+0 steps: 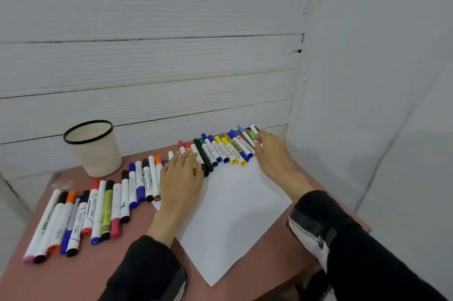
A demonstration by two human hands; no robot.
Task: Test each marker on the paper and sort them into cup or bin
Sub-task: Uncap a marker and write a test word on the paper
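Cup [94, 148] stands upright near desk's [117, 264] far-left corner, cream body w/ black rim; inside looks pale, contents can't tell from this angle. No bin in view.

Markers [137, 185] lie in one long row across the desk, from near-left edge up to far-right corner, side by side, mostly touching, caps on. Left group [73, 217]: white barrels w/ pink, black, orange, blue, red caps, plus one yellow-green barrel. Far-right group [228, 148]: black, green, blue, yellow caps, one yellow barrel w/ dark lettering.

Paper [232, 215], white sheet, lies turned diagonal on desk's center-right, near corner pointing at the near edge; its far part is just beside the marker row, maybe tucked under it, can't tell. No marks visible on it.

Left hand [181, 178] rests palm-down over the row's middle and the paper's left corner, fingers straight and slightly spread, covering several markers. Right hand [272, 151] is at the row's far-right end; fingers curl toward a white marker w/ green band [253, 132]. Whether they pinch it, can't tell. Black sleeves on both arms, the right one w/ grey-white patch.

Ribbed white panels wall off the desk's far and right edges.
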